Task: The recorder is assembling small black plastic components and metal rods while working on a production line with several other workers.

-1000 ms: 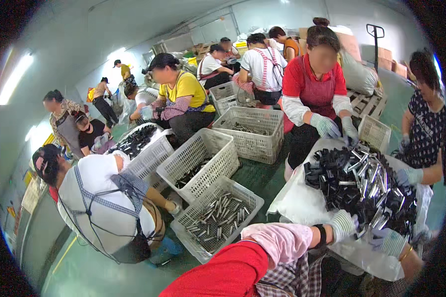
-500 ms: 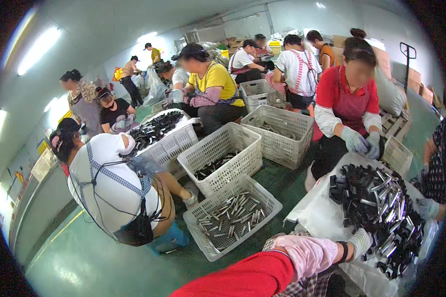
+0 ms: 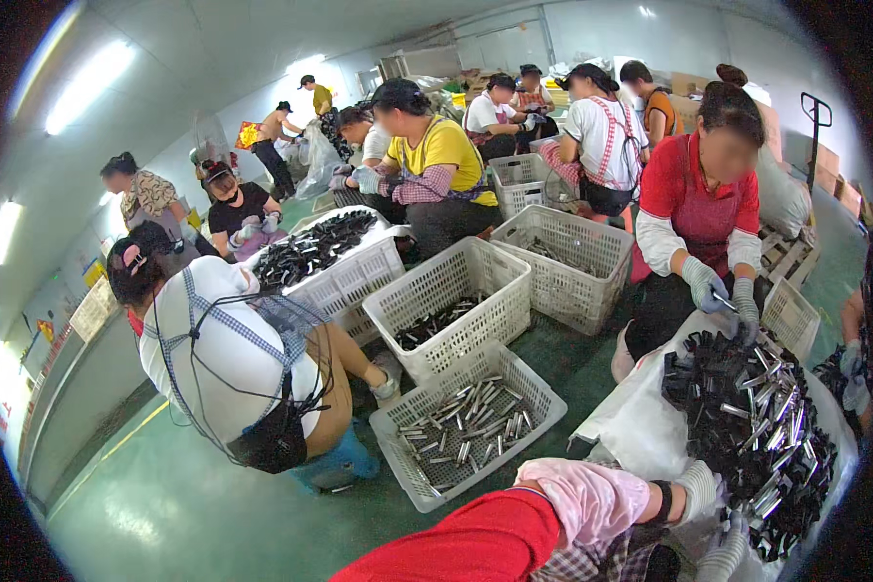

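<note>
My left hand (image 3: 696, 489) wears a pale striped glove and reaches the near left edge of a pile of small black and shiny silver metal pieces (image 3: 771, 427). Its fingertips are turned away among the pieces, so any hold is hidden. Low in the picture, my right hand (image 3: 726, 551), also gloved, sits just below the left one by the pile. Its fingers point toward the pieces and are partly covered, so their grip does not show. White plastic sheeting (image 3: 635, 407) lies under the pile.
Across the pile a person in red (image 3: 700, 199) holds a small dark piece in gloved hands. Left of my forearm stands a low white crate (image 3: 398, 470) with loose silver pieces. Behind it are taller crates (image 3: 490, 315). A person in white (image 3: 218, 364) sits at the left.
My right hand has come into view beside the pile's near edge. My left hand stays at the pile. The red-clad person's hands moved over the pieces, and the view shifted slightly.
</note>
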